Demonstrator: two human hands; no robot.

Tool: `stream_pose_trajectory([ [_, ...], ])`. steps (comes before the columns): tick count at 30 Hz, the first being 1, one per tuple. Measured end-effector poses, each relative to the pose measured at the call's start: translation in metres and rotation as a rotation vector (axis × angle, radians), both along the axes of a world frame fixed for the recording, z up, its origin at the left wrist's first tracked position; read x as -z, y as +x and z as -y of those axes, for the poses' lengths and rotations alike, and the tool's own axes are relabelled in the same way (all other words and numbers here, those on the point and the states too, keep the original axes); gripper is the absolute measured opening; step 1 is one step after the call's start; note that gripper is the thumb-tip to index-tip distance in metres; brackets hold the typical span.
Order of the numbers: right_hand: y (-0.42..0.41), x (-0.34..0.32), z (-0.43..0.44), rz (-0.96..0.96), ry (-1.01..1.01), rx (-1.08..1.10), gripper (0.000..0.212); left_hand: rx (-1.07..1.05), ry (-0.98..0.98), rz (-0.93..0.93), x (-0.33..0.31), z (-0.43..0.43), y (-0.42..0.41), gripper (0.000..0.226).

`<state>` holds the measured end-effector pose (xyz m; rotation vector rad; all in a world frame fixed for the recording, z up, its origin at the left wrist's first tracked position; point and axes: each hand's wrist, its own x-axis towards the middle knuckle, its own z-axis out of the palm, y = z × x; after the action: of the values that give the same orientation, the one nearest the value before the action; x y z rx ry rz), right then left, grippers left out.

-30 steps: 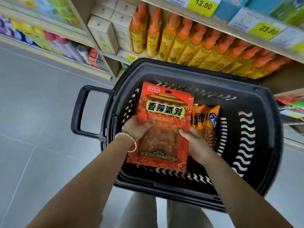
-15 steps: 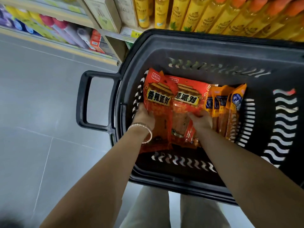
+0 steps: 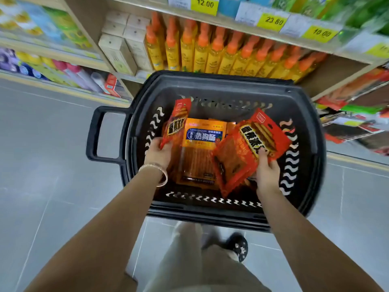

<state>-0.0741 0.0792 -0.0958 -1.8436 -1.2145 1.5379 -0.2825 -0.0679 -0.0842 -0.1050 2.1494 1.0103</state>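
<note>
A black shopping basket [image 3: 311,127] stands on the floor in front of me. Inside it, my left hand [image 3: 159,152] grips a red snack packet [image 3: 176,125] held on edge against the basket's left side. My right hand [image 3: 267,172] grips a second red snack packet [image 3: 250,148], tilted toward the right side. Between them an orange packet with a blue label [image 3: 201,148] lies flat on the basket's bottom, with other orange packets partly hidden beneath.
A shelf of yellow bottles with orange caps [image 3: 221,53] and beige boxes [image 3: 120,51] stands just behind the basket. Yellow price tags [image 3: 272,21] line the shelf above. The basket's handle [image 3: 99,133] sticks out left over grey floor tiles. My shoe [image 3: 237,246] is below.
The two red packets, held together before, have been pulled apart to the left and right sides of the basket, uncovering the orange packet lying flat between them. The view has tilted up.
</note>
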Motion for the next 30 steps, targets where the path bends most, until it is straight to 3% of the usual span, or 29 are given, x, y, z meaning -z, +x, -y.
stream_pose_trajectory([
  [3, 0.026, -0.032, -0.006, 0.106, 0.225, -0.232, 0.035, 0.03, 0.034, -0.096, -0.039, -0.009, 0.029, 0.04],
  [7, 0.077, -0.085, -0.01, 0.105, 0.459, -0.373, 0.031, 0.059, 0.133, -0.22, -0.099, -0.024, 0.086, 0.054],
  [11, 0.149, -0.143, -0.019, 0.026, 0.577, -0.32, 0.025, 0.154, 0.31, -0.32, -0.153, -0.045, 0.147, 0.046],
  [17, 0.254, -0.233, -0.047, -0.082, 0.762, -0.063, 0.01, 0.368, 0.476, -0.409, -0.233, -0.1, 0.235, 0.035],
  [28, 0.372, -0.339, -0.149, 0.022, 0.956, 0.214, 0.028, 0.542, 0.605, -0.541, -0.347, -0.233, 0.312, 0.059],
  [30, 0.379, -0.357, -0.176, 0.022, 0.977, 0.239, 0.029, 0.579, 0.651, -0.589, -0.362, -0.262, 0.314, 0.051],
])
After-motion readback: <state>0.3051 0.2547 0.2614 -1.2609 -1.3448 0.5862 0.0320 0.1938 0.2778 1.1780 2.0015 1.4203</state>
